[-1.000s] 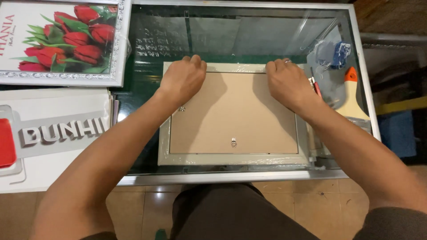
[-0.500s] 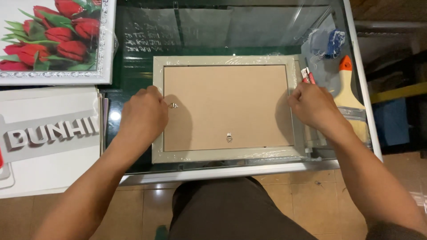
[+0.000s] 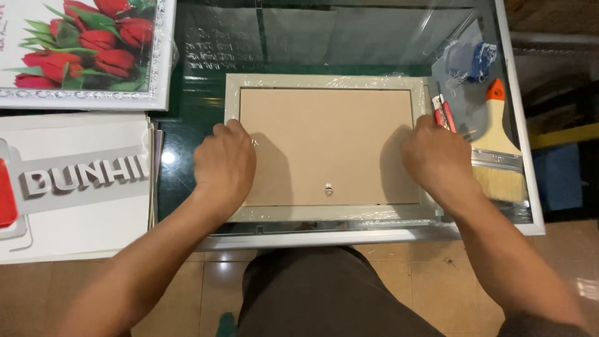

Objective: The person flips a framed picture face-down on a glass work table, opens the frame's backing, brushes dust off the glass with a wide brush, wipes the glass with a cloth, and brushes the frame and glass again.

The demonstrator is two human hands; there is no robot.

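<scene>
head view: picture frame (image 3: 324,146) lies face-down mid-picture, long axis left-right, left hand (image 3: 224,163) and right hand (image 3: 437,159) pressing curled on opposite short ends, gripping nothing.

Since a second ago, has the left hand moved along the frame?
Yes. The left hand has come from the picture frame's far edge to its left side edge, nearer the person.

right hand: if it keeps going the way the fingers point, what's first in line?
Probably the red utility knife just beyond the right hand, beside the picture frame; past it, the blue cloth. Heights unclear.
</scene>
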